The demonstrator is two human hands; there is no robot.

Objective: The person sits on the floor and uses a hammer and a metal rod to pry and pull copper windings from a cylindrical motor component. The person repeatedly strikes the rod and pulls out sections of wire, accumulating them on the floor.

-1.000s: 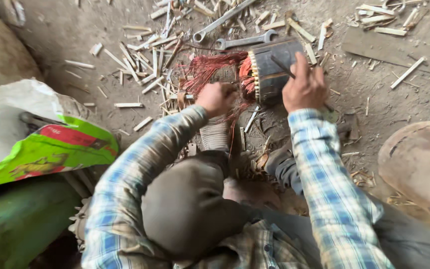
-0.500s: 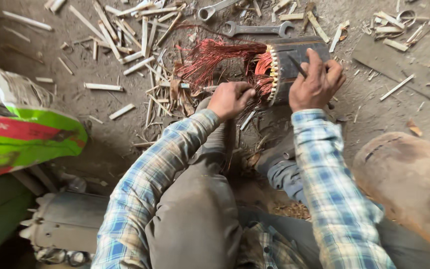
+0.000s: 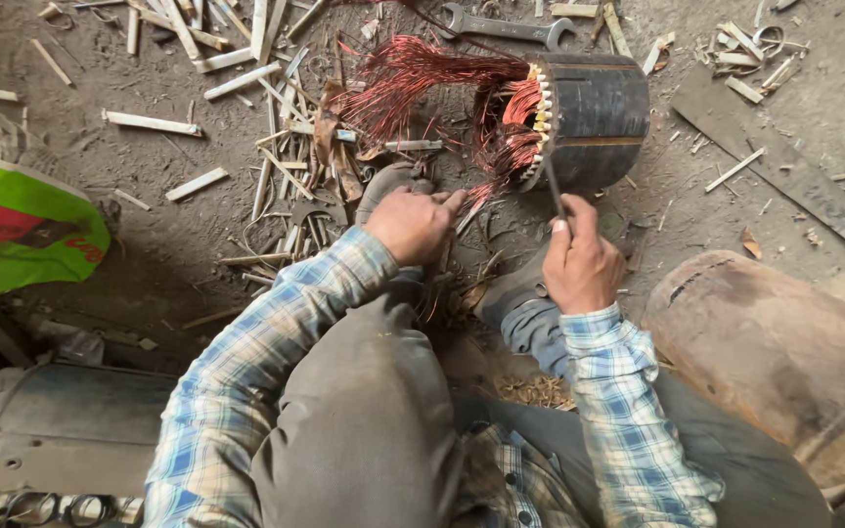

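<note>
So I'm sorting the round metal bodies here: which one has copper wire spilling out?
The black cylinder above the right hand; red wire fans from its open end. The grey housing shows none.

A repair workshop: dirt floor [image 3: 149, 244], wrench [image 3: 506, 27], motor stator [image 3: 589, 117], copper windings [image 3: 422, 78].

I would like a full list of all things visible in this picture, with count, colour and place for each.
motor stator: one, black cylinder, top centre on the ground
copper wire: one tangled bunch, red, spilling left out of the stator
thin tool: one, dark, from right hand to stator rim
wrench: one, grey, top edge
wooden slivers: many, pale, scattered top left
sack: one, green and red, left edge
metal housing: one, grey, bottom left
rusty drum: one, brown, right
left hand: one, at the wire strands
right hand: one, gripping the tool
</note>
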